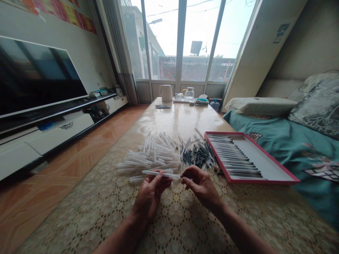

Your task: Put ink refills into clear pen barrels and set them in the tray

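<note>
My left hand point(150, 190) is closed around a slim translucent white pen point(162, 173), held almost level above the table. At the pen's right end, my right hand point(201, 185) has its thumb and fingertips pinched together; whatever lies between them is too small to make out. Just beyond my hands is a loose heap of white pen barrels point(150, 155). Beside it on the right lies a pile of black-tipped refills and small dark pen parts point(197, 155). A shallow pink-edged box point(270, 155) holds a row of several pens point(238, 158) along its left part.
A patterned cover lies over the table point(174, 225). At its far end stand a kettle point(166, 93), a glass jug point(189, 93) and a tissue pack point(202, 100). A bed with a teal cover point(278, 141) borders the right side; a television point(39, 74) is left.
</note>
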{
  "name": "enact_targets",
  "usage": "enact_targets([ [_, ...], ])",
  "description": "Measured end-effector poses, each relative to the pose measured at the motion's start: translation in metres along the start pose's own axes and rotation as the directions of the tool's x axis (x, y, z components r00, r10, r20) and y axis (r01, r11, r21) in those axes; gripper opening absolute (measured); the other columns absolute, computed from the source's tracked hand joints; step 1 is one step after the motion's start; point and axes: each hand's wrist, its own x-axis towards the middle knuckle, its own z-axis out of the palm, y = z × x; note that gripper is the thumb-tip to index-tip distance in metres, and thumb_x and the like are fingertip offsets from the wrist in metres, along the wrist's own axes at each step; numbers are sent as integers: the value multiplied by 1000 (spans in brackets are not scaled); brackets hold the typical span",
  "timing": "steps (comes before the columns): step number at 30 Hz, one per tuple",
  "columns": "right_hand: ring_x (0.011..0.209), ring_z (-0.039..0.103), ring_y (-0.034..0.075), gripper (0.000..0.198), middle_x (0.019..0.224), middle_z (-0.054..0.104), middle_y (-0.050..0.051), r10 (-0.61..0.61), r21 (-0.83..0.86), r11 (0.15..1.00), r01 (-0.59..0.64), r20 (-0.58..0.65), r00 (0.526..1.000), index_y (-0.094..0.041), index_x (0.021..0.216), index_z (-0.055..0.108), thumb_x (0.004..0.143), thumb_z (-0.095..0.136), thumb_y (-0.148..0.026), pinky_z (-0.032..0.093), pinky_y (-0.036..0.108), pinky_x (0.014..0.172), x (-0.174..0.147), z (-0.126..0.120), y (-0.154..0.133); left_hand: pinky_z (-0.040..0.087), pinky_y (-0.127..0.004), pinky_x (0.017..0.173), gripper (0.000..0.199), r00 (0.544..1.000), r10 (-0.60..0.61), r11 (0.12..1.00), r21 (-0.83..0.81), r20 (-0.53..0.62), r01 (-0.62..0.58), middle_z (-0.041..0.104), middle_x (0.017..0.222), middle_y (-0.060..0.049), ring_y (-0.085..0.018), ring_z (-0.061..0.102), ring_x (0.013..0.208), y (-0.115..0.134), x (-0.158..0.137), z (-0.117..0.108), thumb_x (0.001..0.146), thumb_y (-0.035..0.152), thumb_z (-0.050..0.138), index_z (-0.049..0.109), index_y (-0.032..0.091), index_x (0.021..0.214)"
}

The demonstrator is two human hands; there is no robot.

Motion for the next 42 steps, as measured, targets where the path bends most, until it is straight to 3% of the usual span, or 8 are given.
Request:
enact_targets([
  [4,56,55,11,17,65,59,-1,24,54,998,-23,-14,1000,-17,86,60,77,61,-30,45,24,53,0,0,3,55,-27,65,15,1000,1,1000,16,8,-1,72,70,-6,-18,69,65,-1,2,-1,71,14,70,61,13,83],
  [10,61,55,11,19,75,60,2,-65,-161,985,57,-45,997,-16,97,61,82,56,-27,45,24,56,-2,-1,8,56,-28,65,16,1000,3,1000,15,5,-3,72,71,-6,-18,69,66,0,1,-1,70,14,71,61,13,82],
  [15,65,55,12,8,71,57,-1,-130,-195,973,122,-27,991,-17,79,54,80,59,-24,46,22,61,-3,2,8,55,-28,65,17,1000,-8,1000,20,-6,8,72,70,-5,-18,69,65,1,-2,2,68,14,72,61,13,81],
  [24,71,60,14,9,77,62,1,-123,-186,976,114,-41,992,-18,83,56,80,59,-26,48,24,66,-3,4,8,56,-28,66,19,999,-14,1000,24,35,13,72,72,-6,-19,70,67,-1,-2,0,67,16,74,62,13,82],
  [32,55,56,11,23,65,59,0,-10,-125,992,7,-22,1000,-16,79,57,82,58,-39,45,22,52,-2,2,13,56,-28,67,20,999,-22,999,47,49,19,72,72,-6,-18,69,68,-1,-2,2,68,18,74,61,13,82],
  [39,46,51,9,44,57,55,-1,-46,-269,962,57,46,998,-16,67,54,91,38,-50,39,20,45,-1,-1,20,55,-27,66,20,997,-38,998,56,71,34,72,71,-6,-18,69,66,-1,-3,2,66,18,75,63,12,81],
  [42,49,53,10,39,61,58,0,-78,-338,937,92,53,996,-17,73,56,91,38,-47,41,21,49,-2,-1,17,56,-27,67,20,998,-33,999,44,58,31,72,72,-6,-18,69,67,-1,-2,1,66,19,76,64,13,80],
])
